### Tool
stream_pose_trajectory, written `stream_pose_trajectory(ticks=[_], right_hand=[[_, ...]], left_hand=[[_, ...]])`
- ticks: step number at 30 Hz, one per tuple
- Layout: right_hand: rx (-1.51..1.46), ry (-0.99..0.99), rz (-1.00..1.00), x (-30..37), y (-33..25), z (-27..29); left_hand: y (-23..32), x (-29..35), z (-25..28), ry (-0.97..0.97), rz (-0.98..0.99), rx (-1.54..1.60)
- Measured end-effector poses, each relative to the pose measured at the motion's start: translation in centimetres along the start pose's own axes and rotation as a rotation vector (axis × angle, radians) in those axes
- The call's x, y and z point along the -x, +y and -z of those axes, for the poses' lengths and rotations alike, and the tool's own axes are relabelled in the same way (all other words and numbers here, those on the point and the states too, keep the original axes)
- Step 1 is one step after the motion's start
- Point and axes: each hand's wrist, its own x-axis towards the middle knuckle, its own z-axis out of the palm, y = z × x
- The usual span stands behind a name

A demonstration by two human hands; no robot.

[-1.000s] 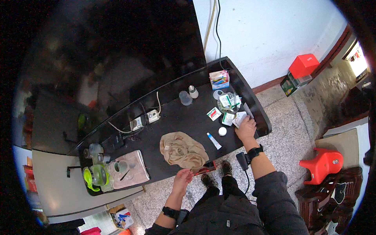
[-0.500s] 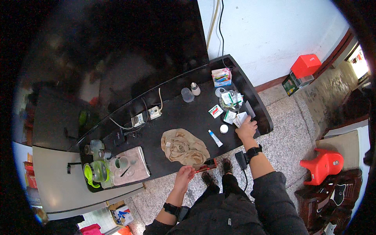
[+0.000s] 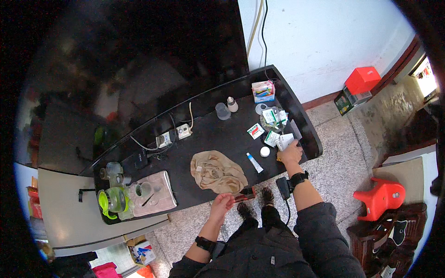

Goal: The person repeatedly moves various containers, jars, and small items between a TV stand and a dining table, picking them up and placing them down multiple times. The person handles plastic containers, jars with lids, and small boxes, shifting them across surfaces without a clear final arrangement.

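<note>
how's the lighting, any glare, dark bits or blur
Head view throughout: black fills the fisheye corners; the doorway at far right is washed out; the large black screen shows dim, grainy reflections; the left hand and right hand look fairly sharp.

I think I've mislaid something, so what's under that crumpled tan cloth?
Black tabletop shows along the upper edge of the crumpled tan cloth; your left hand is near its lower edge. Whatever lies beneath is covered by the folds and can't be seen.
</note>
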Motion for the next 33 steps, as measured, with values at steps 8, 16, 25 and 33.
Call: stream_pose_trajectory(ticks=[8, 16, 25, 33], right_hand=[[-0.22, -0.085, 0.002, -0.6, 0.6, 1.2], [-0.203, -0.201, 0.122, -4.0, 1.8, 0.8], [-0.201, -0.111, 0.089, -1.8, 0.5, 1.7], [0.159, 0.29, 0.427, 0.9, 2.9, 2.4]], left_hand=[[-0.2, -0.4, 0.9, -0.018, -0.029, 0.001], [-0.5, -0.5, 1.6, -0.026, -0.027, 0.009], [-0.5, -0.7, 1.2, 0.007, -0.01, -0.006], [-0.3, -1.1, 1.4, 0.001, -0.008, -0.034]])
